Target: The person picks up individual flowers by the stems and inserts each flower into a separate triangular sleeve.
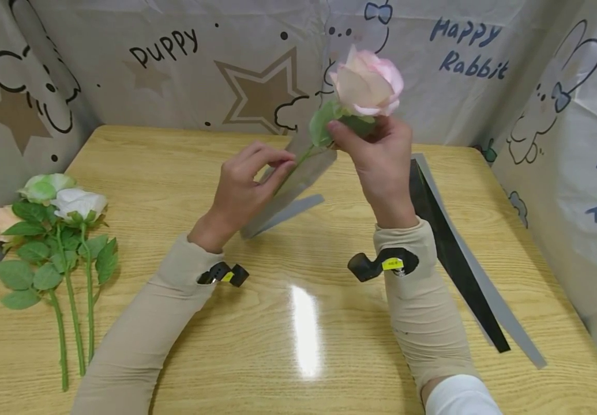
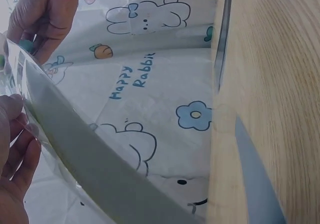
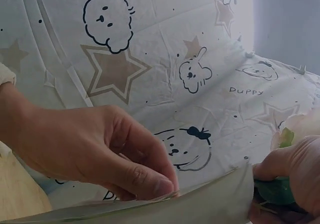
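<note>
A pale pink rose is held up over the far side of the table, its green stem slanting down to the left. Just under the bloom, by the leaves, my right hand grips it. A translucent grey wrapping sleeve lies along the stem, its lower end near the tabletop. My left hand pinches the sleeve's edge beside the stem between thumb and fingers. The left wrist view shows the sleeve as a long, narrow, see-through piece. Whether the stem is fully inside it, I cannot tell.
Several artificial roses, white, greenish and peach, lie on the left of the wooden table. Long black and grey strips lie at the right, beyond the right forearm. A grey strip rests beneath the hands. Printed cloth walls the table.
</note>
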### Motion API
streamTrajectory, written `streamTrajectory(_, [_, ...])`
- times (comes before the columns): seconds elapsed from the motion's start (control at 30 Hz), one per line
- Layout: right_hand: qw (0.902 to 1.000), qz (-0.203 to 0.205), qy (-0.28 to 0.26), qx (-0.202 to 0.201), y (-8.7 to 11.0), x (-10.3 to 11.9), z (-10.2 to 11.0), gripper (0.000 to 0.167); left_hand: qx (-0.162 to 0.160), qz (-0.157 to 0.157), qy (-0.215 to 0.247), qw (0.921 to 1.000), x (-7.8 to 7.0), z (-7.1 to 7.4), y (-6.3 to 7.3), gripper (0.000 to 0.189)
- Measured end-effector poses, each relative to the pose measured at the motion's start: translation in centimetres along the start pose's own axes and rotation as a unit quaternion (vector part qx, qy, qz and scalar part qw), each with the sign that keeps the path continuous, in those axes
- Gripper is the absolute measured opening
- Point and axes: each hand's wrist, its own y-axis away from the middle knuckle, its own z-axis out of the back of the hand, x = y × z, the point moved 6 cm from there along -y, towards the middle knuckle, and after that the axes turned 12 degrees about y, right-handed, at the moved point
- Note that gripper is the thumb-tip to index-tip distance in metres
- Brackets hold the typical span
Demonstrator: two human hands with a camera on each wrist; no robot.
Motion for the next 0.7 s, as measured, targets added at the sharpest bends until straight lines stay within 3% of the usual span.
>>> streamTrajectory(0.2, [0.9994, 0.028, 0.017, 0.008, -0.10, 0.38, -0.20, 0.066, -0.012, -0.007, 0.002, 0.9999, -0.43, 0.27, -0.22, 0.011])
streamTrajectory(0.33, [0.9975, 0.040, 0.057, 0.015, -0.19, 0.51, -0.17, 0.069, -0.026, -0.005, 0.006, 0.9996, -0.57, 0.48, -0.27, 0.011])
streamTrajectory(0.43, [0.9936, 0.017, 0.110, 0.022, -0.14, 0.33, -0.02, 0.066, -0.039, -0.005, 0.004, 0.9992, -0.57, 0.64, -0.33, 0.011])
streamTrajectory(0.53, [0.9869, -0.003, 0.153, 0.052, -0.07, 0.08, -0.06, 0.063, -0.051, -0.006, 0.000, 0.9987, -0.52, 0.78, -0.37, 0.010])
streamTrajectory(0.7, [0.9717, -0.022, 0.190, 0.139, 0.03, -0.16, -0.44, 0.054, -0.059, -0.007, -0.006, 0.9982, -0.59, 0.95, -0.42, 0.011])
